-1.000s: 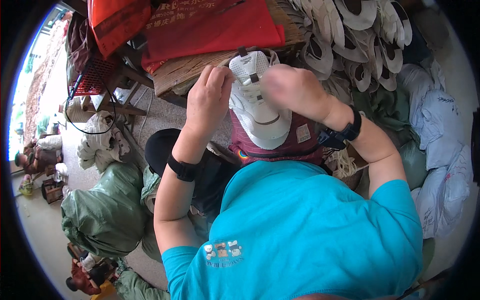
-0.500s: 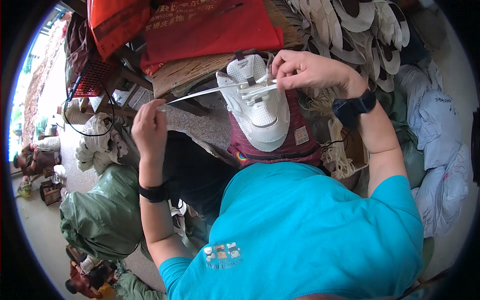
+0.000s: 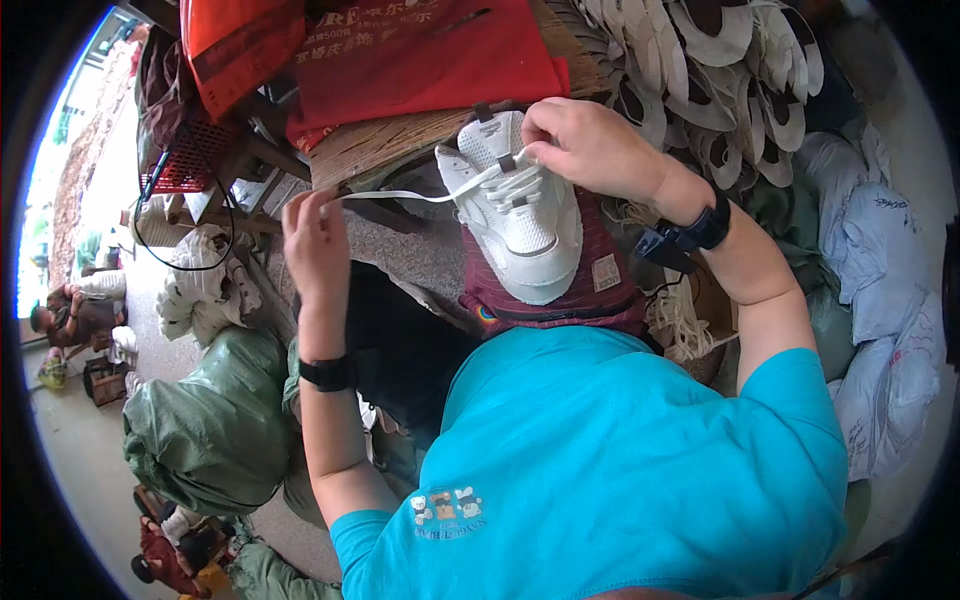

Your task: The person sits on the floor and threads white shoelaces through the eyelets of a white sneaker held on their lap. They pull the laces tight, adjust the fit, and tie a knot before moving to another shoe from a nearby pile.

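Observation:
A white sneaker [image 3: 535, 272] rests on a maroon cloth item [image 3: 618, 300], its toe toward me. A white shoelace [image 3: 405, 196] threads across its front and runs out to the left in a slack curve. My left hand [image 3: 316, 245], away from the shoe, pinches the lace's free stretch. Over the shoe's right side, my right hand [image 3: 592, 145] is closed at the upper lacing, gripping lace near the tongue [image 3: 484, 135]. Its fingertips partly cover the spot where the lace passes.
A wooden table [image 3: 390, 142] with red bags [image 3: 430, 60] on it stands just beyond the shoe. Shoe uppers [image 3: 700, 70] hang in bunches at far right. Pale laces [image 3: 690, 325] lie beside the maroon item. Sacks [image 3: 215, 420] flank me; other people [image 3: 75, 315] sit at far left.
The taut lace between my hands now sags, and the lacing lies closer to the shoe. My left hand has come a little right and up; my right hand has shifted slightly left.

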`<action>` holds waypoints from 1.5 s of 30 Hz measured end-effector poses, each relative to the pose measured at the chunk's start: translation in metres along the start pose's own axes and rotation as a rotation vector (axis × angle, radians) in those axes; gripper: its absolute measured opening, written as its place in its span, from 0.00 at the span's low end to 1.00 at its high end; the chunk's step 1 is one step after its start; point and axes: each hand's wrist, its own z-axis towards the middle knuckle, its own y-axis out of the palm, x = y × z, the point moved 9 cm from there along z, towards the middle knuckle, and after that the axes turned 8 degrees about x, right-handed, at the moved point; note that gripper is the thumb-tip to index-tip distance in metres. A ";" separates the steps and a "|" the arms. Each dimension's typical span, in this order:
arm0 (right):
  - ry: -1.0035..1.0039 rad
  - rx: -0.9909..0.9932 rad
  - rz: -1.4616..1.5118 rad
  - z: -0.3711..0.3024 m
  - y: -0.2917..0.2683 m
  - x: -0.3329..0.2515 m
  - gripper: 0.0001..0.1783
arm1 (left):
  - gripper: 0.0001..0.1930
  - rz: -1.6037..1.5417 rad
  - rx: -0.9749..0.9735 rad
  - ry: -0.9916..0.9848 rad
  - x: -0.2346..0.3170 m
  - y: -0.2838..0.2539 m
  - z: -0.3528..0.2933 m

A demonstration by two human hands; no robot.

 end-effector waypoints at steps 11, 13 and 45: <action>0.446 -0.202 0.355 -0.006 0.008 0.008 0.05 | 0.10 -0.410 -0.223 -0.044 0.094 0.087 -0.032; 0.429 -0.290 0.399 -0.014 0.010 0.009 0.05 | 0.10 -0.437 -0.302 -0.100 0.097 0.089 -0.033; 0.082 -0.123 -0.038 -0.001 0.012 0.011 0.15 | 0.05 -0.820 -0.382 -0.356 0.059 0.096 -0.024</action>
